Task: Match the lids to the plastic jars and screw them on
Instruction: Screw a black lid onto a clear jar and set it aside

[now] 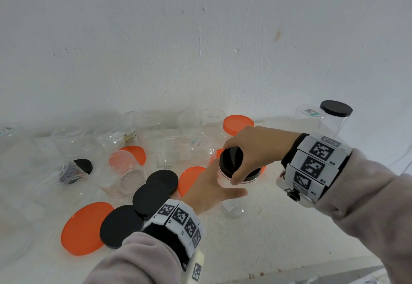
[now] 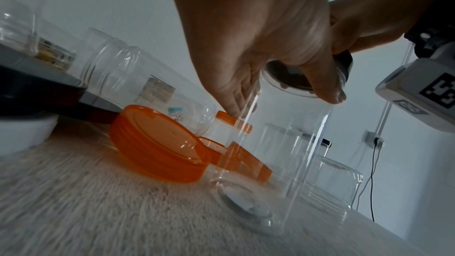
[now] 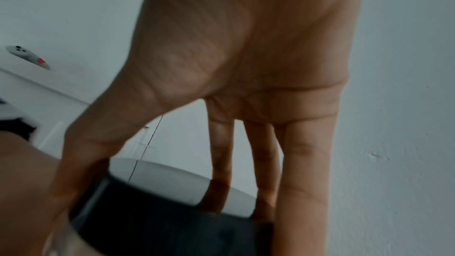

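A tall clear plastic jar (image 1: 231, 205) (image 2: 283, 143) stands upright on the white table (image 1: 278, 228). My left hand (image 1: 211, 187) (image 2: 258, 36) wraps round its upper part, thumb and fingers on opposite sides. A black lid (image 1: 231, 158) (image 2: 344, 61) (image 3: 172, 221) sits on the jar's mouth. My right hand (image 1: 256, 150) (image 3: 234, 85) grips this lid from above, its fingers and thumb spread round the rim.
Loose black lids (image 1: 160, 185) and orange lids (image 1: 87, 228) (image 2: 157, 143) lie left of the jar. Several open clear jars (image 1: 185, 150) stand or lie along the back wall. A capped jar with a black lid (image 1: 335, 114) stands far right. The table's front edge (image 1: 312, 268) is near.
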